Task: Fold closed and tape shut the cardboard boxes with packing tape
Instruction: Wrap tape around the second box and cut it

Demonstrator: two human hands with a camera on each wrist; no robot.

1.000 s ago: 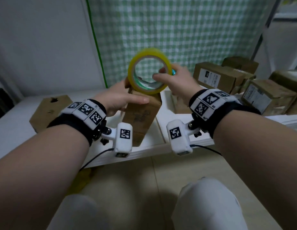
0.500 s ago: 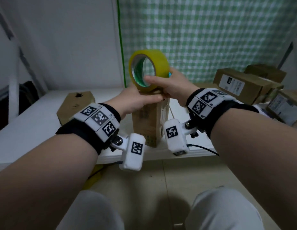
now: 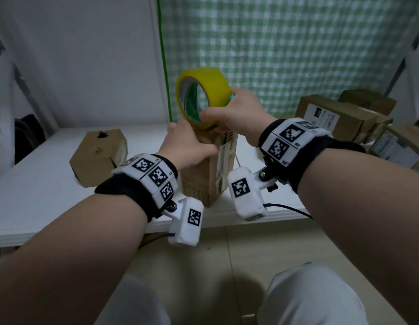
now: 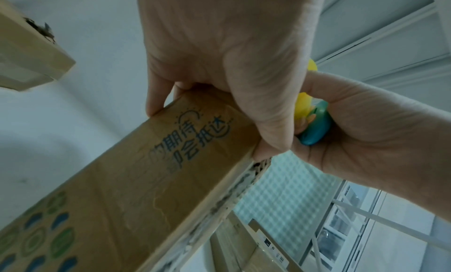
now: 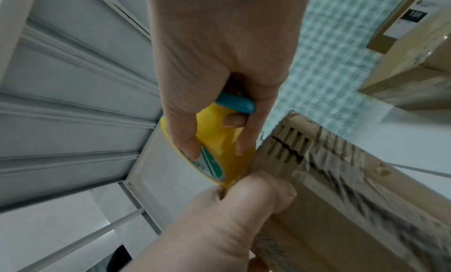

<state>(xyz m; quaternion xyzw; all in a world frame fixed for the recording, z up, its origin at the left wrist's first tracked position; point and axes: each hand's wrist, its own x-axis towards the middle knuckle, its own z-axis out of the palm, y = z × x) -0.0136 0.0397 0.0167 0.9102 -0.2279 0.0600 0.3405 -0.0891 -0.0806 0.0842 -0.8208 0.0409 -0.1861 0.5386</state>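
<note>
cardboard box [image 3: 207, 165] stands upright on its end near the front edge of the white bench [image 3: 39, 184], tall and narrow, with printed lettering on one side. its top end looks folded shut, and the left hand [image 3: 187, 146] curls over that top edge, fingers on the far side and thumb on the near face, gripping it closed. the yellow tape roll [image 3: 203, 97] sits on edge right on top of the box, held by the right hand [image 3: 236, 113], whose fingers wrap round the roll with the thumb hooked into the core; a small blue piece, hard to identify, is tucked in the same hand. whether a strip is already stuck to the top i cannot tell, since the hands cover the seam. old tape remnants show down one side of the box. my judgement: the folding on this box is done and the taping is only starting, with the strip yet to be pulled across, pressed and cut. another brown box [image 3: 98, 156] lies to the left on the bench, and several labelled boxes [image 3: 332, 116] are stacked to the right; whether those are sealed is unclear.
</note>
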